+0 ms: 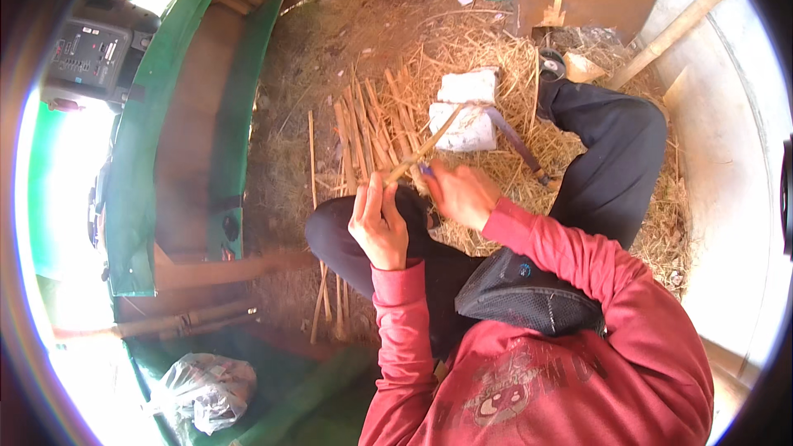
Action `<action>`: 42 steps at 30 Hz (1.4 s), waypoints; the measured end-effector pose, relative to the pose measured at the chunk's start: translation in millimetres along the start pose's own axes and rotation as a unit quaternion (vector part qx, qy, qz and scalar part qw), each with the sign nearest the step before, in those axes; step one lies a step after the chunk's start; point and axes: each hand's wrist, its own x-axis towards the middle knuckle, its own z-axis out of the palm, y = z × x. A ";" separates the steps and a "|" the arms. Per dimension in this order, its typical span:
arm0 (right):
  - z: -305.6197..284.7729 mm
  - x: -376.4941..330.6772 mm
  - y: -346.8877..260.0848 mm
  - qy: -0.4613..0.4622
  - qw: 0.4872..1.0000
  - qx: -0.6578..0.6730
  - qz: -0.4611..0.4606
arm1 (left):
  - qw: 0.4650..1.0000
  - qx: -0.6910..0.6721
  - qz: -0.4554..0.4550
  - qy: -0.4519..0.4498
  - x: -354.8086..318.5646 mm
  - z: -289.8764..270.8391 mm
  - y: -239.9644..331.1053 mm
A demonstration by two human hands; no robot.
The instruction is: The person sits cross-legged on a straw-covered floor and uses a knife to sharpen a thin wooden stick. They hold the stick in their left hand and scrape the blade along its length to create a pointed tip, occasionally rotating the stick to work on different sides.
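Observation:
My left hand (380, 223) is closed round the near end of a thin bamboo stick (427, 147), which slants up and away to the right. Beside it my right hand (462, 194) is closed close against the stick. A small blue-purple bit shows at its fingertips; what it belongs to is hidden. Just beyond the hands lies a white folded bundle (465, 128) on the straw. A dark curved sickle-like tool (519, 144) rests against the bundle's right side. Several split bamboo strips (363, 128) lie side by side to the left of the bundle.
Straw (512, 62) covers the ground round my bent legs. At left stands a green-edged wooden panel (186, 140), with a black speaker-like box (91, 54) behind it. A plastic bag (206, 388) lies lower left. A bamboo pole (677, 29) leans against the pale wall at right.

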 end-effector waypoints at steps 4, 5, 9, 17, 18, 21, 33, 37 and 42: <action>18.3 -6.1 25.2 0.114 0.992 -0.046 -0.002 | 1.000 0.000 0.011 -0.003 -0.1 6.6 7.6; 0.0 0.4 34.4 0.022 0.995 -0.100 0.000 | 1.000 0.011 0.029 0.001 -2.6 9.8 8.8; -3.2 9.8 16.2 0.030 0.998 -0.043 -0.022 | 0.999 0.008 0.000 0.033 11.7 15.6 7.1; 13.9 6.6 94.1 -0.004 0.985 -0.148 0.086 | 0.997 0.005 0.071 0.020 18.3 27.7 23.3; 4.4 4.6 67.3 -0.007 0.987 -0.129 0.093 | 0.998 0.003 0.057 0.017 20.4 28.5 22.3; 3.6 -7.5 44.9 -0.012 0.991 -0.079 0.108 | 0.999 -0.018 0.037 0.013 24.3 26.0 20.1; -13.2 -0.2 20.0 0.028 0.995 0.048 0.083 | 0.999 -0.018 -0.016 0.023 17.7 33.6 34.2; -9.5 10.9 25.0 0.017 0.998 0.027 0.055 | 0.998 -0.002 -0.050 0.045 18.3 29.0 28.9; 12.0 23.6 50.0 0.041 0.999 -0.027 0.020 | 0.997 -0.019 -0.056 0.052 24.4 30.8 24.3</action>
